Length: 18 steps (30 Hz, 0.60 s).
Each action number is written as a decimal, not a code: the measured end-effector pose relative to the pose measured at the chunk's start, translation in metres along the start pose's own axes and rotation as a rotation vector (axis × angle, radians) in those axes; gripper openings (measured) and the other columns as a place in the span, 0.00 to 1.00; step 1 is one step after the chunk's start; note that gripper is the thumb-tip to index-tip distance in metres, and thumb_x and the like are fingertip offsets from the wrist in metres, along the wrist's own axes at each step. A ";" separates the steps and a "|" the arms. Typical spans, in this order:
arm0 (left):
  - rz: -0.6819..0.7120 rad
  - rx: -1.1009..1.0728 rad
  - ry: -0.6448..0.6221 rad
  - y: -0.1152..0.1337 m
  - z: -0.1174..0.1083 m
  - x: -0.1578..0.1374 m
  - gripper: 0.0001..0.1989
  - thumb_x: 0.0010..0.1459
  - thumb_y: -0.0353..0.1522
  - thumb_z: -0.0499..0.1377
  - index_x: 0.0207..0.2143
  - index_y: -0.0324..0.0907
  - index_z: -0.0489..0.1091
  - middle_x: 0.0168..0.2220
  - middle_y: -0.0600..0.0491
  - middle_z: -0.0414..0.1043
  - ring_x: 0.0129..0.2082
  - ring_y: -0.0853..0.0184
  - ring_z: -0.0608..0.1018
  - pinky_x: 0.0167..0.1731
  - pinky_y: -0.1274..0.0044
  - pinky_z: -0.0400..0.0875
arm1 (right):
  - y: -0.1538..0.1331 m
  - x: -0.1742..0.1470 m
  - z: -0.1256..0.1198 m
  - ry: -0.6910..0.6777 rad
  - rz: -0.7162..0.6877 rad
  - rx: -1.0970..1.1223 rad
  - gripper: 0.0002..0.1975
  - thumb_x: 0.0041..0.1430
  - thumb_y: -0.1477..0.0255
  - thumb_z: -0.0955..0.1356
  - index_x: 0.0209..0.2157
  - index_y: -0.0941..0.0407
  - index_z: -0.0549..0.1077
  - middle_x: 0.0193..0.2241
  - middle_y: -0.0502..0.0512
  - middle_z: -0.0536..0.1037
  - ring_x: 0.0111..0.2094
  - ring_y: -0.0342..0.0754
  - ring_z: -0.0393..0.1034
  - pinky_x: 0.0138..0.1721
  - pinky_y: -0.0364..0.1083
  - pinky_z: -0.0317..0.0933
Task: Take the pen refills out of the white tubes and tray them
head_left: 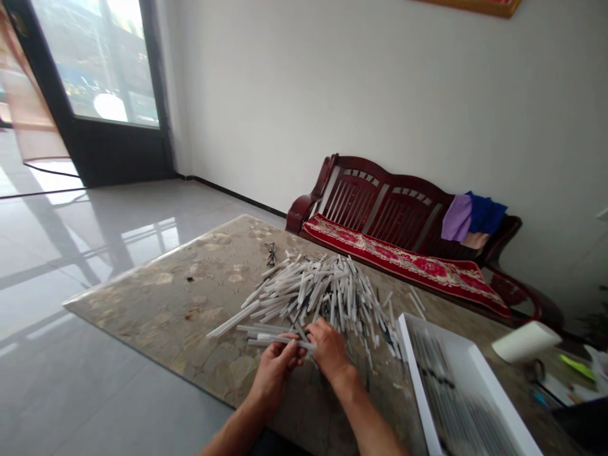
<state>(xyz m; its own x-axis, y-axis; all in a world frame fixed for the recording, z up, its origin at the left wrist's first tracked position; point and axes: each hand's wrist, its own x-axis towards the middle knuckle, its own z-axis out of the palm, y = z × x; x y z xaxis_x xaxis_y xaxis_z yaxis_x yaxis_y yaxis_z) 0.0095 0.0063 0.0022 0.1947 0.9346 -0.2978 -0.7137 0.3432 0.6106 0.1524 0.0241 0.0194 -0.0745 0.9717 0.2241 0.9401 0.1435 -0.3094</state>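
My left hand is closed, its thumb and fingers pinching a narrow, translucent white plastic sleeve. The sleeve's right end meets my right hand, whose fingers are curled in; what they grip is hidden. A thin dark stick shows between the two hands, and I cannot tell whether it is held. Several similar sleeves lie just left of my fingers. Beyond both hands spreads a large loose pile of white sleeves, with dark slender pieces mixed among them.
An open white box at right holds rows of thin dark sticks. Past it lie a white roll and clutter. Small black-framed glasses rest on the patterned table. A wooden bench stands behind.
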 end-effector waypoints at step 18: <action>-0.011 0.054 0.016 0.002 0.001 0.000 0.24 0.33 0.41 0.77 0.31 0.39 0.75 0.24 0.55 0.77 0.26 0.68 0.78 0.26 0.81 0.72 | -0.006 -0.057 -0.018 0.240 0.395 0.862 0.08 0.54 0.66 0.70 0.33 0.56 0.75 0.26 0.53 0.80 0.25 0.48 0.76 0.24 0.43 0.69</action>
<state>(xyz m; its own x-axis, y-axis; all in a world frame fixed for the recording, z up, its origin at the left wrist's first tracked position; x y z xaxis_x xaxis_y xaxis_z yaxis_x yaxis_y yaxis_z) 0.0093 0.0067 0.0043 0.1912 0.9292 -0.3163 -0.6738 0.3586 0.6461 0.1571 -0.0353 0.0247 0.3527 0.9291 0.1117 0.3104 -0.0035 -0.9506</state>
